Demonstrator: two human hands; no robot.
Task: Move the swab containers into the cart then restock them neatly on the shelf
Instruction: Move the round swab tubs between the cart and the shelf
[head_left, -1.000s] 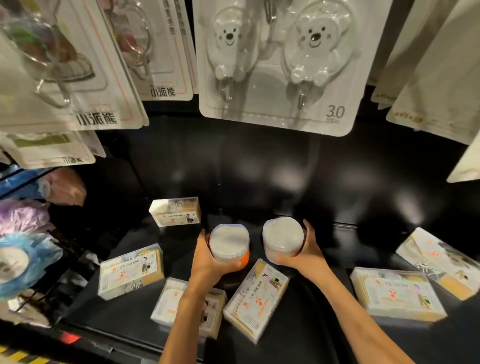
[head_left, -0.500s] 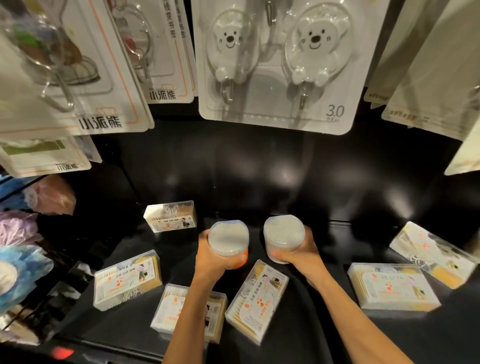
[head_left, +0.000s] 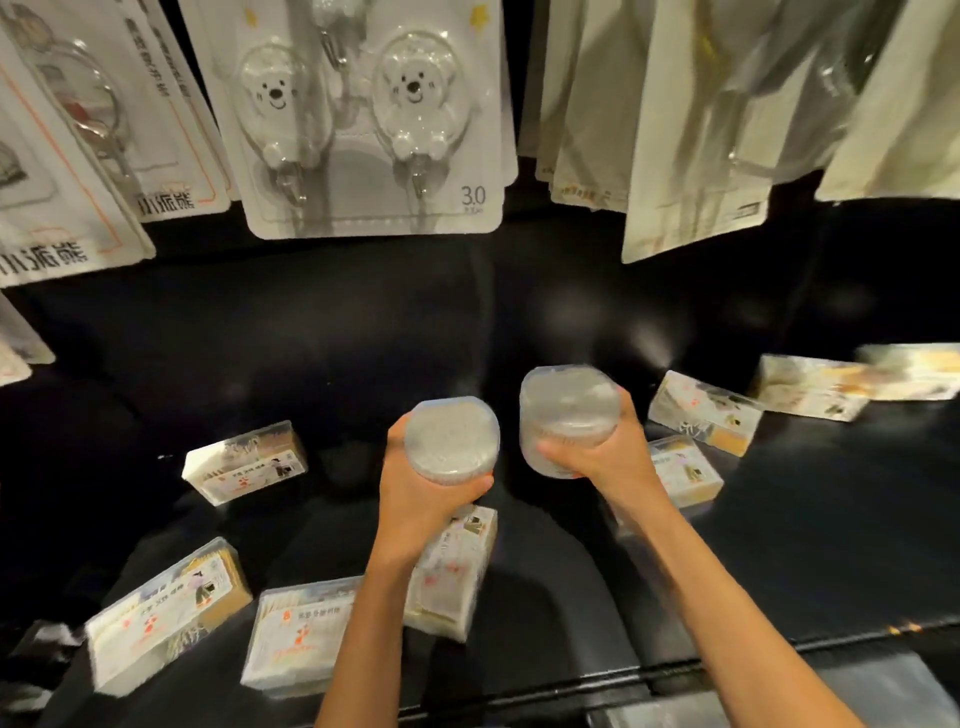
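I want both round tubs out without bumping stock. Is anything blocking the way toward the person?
Nothing visible does. The left hand grips one round tub, the right hand the other, both lifted above the flat boxes lying on the shelf. No cart shows.

Bare black shelf (head_left: 831, 545) to the R of the arms and at back centre: free room. Flat swab boxes (head_left: 244, 462) scattered L, front and R block low passes. Hanging hook pack (head_left: 374, 156) and other cards crowd overhead, limiting height near the back wall.
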